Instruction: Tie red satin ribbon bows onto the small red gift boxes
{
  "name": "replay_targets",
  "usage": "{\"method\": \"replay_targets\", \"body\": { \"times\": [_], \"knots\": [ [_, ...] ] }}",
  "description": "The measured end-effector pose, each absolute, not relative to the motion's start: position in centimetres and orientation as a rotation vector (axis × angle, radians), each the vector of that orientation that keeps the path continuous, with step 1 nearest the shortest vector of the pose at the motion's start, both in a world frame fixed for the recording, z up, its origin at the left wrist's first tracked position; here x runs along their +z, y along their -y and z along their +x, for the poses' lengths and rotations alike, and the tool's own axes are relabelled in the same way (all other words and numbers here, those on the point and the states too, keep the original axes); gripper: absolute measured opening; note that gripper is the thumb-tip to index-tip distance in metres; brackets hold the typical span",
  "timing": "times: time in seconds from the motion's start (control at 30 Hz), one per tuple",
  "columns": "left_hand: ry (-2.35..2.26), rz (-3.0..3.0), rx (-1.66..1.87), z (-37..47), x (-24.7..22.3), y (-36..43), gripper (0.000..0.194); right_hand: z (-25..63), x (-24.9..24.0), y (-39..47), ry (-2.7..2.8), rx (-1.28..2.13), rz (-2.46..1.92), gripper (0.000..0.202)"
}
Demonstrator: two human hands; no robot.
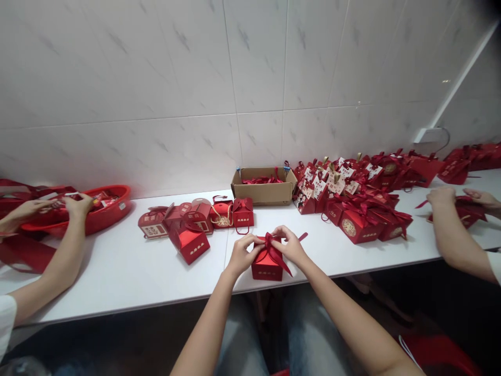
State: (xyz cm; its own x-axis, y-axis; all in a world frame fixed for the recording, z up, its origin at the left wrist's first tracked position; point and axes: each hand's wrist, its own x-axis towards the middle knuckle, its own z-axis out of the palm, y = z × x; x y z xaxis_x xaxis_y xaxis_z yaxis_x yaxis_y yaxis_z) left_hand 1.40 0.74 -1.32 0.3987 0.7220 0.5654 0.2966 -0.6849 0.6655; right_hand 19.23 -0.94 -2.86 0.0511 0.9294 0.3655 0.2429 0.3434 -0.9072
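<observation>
A small red gift box (267, 270) with gold lettering stands near the table's front edge. On its top sits a dark red ribbon bow (269, 241), one tail hanging over the front right corner. My left hand (243, 256) pinches the bow's left loop from the left side. From the right, my right hand (291, 246) has its fingers closed on the ribbon at the other side of the bow. A ribbon end sticks out beyond my right hand.
Red boxes (194, 245) stand left of centre, a cardboard box (266, 194) of ribbons at the wall. Many ribboned boxes (362, 224) crowd the right. Other people's hands work at a red basin (113, 211) on the left and at a box (465, 211) far right.
</observation>
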Motion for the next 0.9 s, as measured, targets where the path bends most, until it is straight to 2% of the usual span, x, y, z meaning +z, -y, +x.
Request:
{"method": "replay_targets", "body": {
  "times": [0.33, 0.43, 0.6, 0.7, 0.9],
  "knots": [
    [-0.882, 2.284, 1.148, 1.0, -1.5, -1.2, 0.007, 20.4, -0.1, 1.6, 1.980, 0.235, -1.081, 0.010],
    [-0.880, 2.274, 1.142, 1.0, -1.3, -1.0, 0.008, 21.4, 1.2, 2.8, 2.138, 0.278, -1.175, 0.009],
    [-0.883, 2.250, 1.114, 1.2, -0.5, -0.6, 0.009, 22.8, 2.1, 3.1, 2.072, 0.371, -1.468, 0.030],
    [-0.869, 2.267, 1.093, 1.2, -0.2, -0.5, 0.009, 22.5, 1.9, 2.0, 2.010, 0.379, -1.400, 0.039],
    [-0.864, 2.360, 1.089, 1.1, -0.2, -0.5, 0.011, 20.5, 0.3, 0.4, 1.978, 0.607, -1.129, 0.028]
  ]
}}
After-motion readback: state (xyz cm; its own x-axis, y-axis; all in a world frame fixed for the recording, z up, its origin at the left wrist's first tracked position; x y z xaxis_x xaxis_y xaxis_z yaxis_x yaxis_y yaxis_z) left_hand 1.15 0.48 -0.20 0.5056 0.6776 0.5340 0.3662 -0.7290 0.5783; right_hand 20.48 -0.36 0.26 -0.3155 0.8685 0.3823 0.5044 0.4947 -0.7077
